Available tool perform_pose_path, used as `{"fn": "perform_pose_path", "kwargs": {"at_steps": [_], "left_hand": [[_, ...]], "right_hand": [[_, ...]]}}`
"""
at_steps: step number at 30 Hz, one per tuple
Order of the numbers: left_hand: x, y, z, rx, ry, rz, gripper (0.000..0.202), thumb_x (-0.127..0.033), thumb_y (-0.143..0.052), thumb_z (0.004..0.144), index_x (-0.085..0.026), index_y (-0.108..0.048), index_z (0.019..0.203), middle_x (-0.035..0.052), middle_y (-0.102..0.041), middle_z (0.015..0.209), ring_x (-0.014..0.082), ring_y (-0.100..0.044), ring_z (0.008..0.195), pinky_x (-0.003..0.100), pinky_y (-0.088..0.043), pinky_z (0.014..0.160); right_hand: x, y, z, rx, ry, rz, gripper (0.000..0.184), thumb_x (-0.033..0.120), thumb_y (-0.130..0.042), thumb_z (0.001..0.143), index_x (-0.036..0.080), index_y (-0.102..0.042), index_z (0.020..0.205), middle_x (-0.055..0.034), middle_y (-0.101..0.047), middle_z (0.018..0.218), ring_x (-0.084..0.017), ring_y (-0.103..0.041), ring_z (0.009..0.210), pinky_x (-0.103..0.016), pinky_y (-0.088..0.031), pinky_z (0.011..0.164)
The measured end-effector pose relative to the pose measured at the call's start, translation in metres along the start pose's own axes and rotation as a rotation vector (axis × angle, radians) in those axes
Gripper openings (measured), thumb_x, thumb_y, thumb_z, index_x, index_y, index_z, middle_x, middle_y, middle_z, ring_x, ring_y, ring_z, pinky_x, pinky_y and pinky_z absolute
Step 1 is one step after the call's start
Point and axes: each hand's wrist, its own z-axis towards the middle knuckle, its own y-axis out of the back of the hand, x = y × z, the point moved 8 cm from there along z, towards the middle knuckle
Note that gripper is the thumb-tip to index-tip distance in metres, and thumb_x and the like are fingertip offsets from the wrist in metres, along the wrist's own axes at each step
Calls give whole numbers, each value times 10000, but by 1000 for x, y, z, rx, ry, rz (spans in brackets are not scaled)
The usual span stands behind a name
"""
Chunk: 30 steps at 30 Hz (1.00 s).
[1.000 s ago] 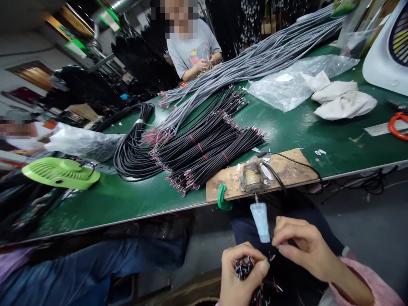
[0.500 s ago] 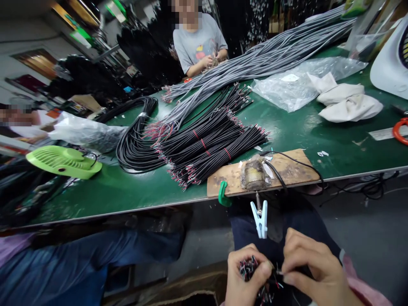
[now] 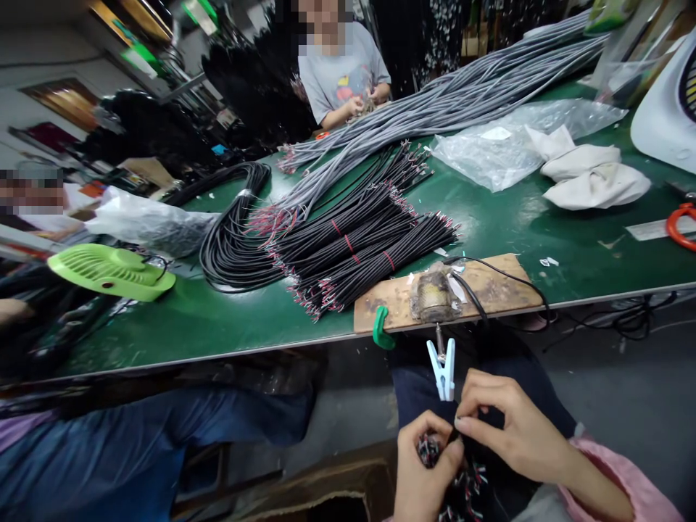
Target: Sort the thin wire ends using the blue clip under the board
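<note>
My left hand (image 3: 421, 471) is wrapped round a bunch of short black wires (image 3: 462, 487) with red and white stripped tips, held in my lap below the table edge. My right hand (image 3: 508, 429) pinches one wire end at the top of that bunch, thumb and forefinger pressed together. Just above the hands a pale blue clothes-peg (image 3: 444, 368) hangs on a metal tip sticking out from a taped fixture (image 3: 433, 296) on a wooden board (image 3: 489, 290) clamped to the green table (image 3: 217, 326).
Bundles of black wires (image 3: 359, 250), a black cable coil (image 3: 231, 239) and long grey cables (image 3: 435, 109) cover the table. A clear plastic bag (image 3: 489, 148), white cloth (image 3: 590, 174), green fan (image 3: 109, 272) lie around. A person (image 3: 342, 72) works opposite; another sits left.
My right hand dropped to the bunch, then rose slightly, pinching a wire end. The peg turned from edge-on to showing both legs. The view shifted a little.
</note>
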Motion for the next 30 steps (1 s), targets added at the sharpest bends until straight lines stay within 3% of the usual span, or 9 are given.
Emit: {"fn": "perform_pose_path", "kwargs": {"at_steps": [7, 13, 17, 20, 25, 30], "left_hand": [[17, 8, -9, -102, 76, -145, 383, -492, -813, 648, -153, -634, 658, -4, -588, 588, 125, -544, 435, 212, -432, 372], [13, 2, -8, -62, 92, -188, 426, -533, -763, 702, -159, -592, 586, -26, -530, 441, 123, -525, 398, 193, -416, 343], [13, -1, -6, -55, 101, -243, 427, -518, -761, 718, -148, -584, 601, -10, -585, 509, 78, -481, 367, 165, -373, 328], [16, -1, -7, -68, 107, -283, 407, -486, -774, 724, -143, -582, 619, -33, -566, 514, 52, -468, 371, 138, -355, 348], [16, -3, -4, -28, 62, -286, 401, -508, -792, 691, -159, -597, 662, -50, -526, 509, 63, -467, 385, 172, -419, 403], [23, -2, -5, -202, 63, -338, 487, -516, -890, 511, -172, -589, 680, 5, -633, 613, 148, -608, 566, 250, -509, 590]], "right_hand": [[-28, -12, -17, -233, 40, 349, 225, 302, -654, 886, 162, -693, 715, -36, -618, 695, -172, -570, 662, -277, -438, 606], [-17, -8, -21, -259, 152, 246, 122, 190, -645, 877, 179, -725, 784, -45, -673, 699, -191, -610, 677, -354, -472, 728], [-13, -4, -23, -268, 229, 200, 79, 170, -667, 850, 190, -743, 841, -41, -681, 704, -186, -602, 660, -356, -472, 717], [-18, -5, -20, -256, 178, 259, 146, 276, -753, 797, 190, -755, 915, -57, -690, 748, -192, -586, 678, -329, -482, 667], [-29, -14, -11, -242, -6, 493, 253, 394, -740, 814, 164, -740, 709, -48, -648, 667, -171, -596, 637, -268, -483, 587], [-35, -17, -20, -254, -35, 402, 306, 451, -668, 842, 218, -680, 643, -56, -615, 644, -220, -621, 610, -313, -518, 540]]}}
